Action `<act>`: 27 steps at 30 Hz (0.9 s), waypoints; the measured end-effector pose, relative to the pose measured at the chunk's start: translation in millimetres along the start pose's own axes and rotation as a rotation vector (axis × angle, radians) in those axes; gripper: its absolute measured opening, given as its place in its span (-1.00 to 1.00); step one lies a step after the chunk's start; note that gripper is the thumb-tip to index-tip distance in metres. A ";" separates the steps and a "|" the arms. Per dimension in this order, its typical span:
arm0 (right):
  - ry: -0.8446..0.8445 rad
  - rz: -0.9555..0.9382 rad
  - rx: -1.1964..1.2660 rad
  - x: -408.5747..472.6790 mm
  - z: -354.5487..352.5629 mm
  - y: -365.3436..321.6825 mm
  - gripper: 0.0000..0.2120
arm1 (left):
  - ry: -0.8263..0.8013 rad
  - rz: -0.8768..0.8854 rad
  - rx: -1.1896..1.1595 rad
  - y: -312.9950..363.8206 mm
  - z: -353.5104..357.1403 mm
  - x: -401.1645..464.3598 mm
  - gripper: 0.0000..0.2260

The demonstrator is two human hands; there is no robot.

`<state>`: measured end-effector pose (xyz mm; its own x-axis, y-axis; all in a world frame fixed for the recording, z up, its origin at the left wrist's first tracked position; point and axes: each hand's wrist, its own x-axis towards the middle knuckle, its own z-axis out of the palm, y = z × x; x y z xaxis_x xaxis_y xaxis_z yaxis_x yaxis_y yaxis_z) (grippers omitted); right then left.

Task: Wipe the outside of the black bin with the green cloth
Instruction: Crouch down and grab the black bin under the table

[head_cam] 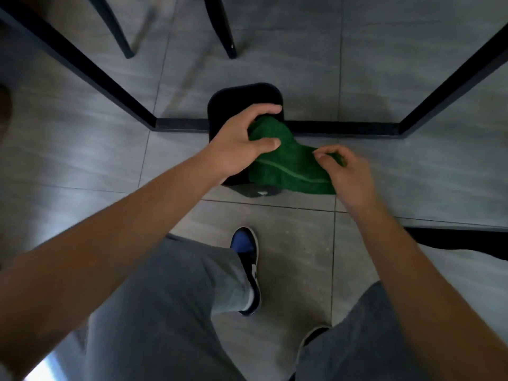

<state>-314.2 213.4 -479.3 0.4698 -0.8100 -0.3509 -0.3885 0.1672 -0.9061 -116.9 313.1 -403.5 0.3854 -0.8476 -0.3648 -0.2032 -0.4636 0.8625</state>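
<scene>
head view: black bin [220,104] stands on the floor by the table frame; left hand [236,149] and right hand [345,171] have fingers clamped on the green cloth [283,166] above it; a loose pinch might drop it inside

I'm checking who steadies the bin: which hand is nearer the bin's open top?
Left. The left hand is right over the bin opening, gripping the green cloth. The right hand pinches the cloth's other end, off to the bin's right.
</scene>
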 end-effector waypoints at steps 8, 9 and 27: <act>-0.032 0.033 0.012 37.3 7.2 69.1 -0.82 | 0.042 0.149 0.132 -47.4 38.3 47.5 -0.59; -0.027 0.036 0.024 36.8 7.6 73.9 -0.83 | 0.040 0.156 0.133 -50.5 41.9 47.7 -0.59; 0.090 -0.011 0.149 -4.0 18.8 73.7 -0.40 | 0.055 0.246 0.153 -38.1 81.0 16.4 -0.63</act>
<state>-329.8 239.5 -549.1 0.3979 -0.8582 -0.3244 -0.2587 0.2343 -0.9371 -175.7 295.9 -470.7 0.3553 -0.9260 -0.1277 -0.4282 -0.2827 0.8584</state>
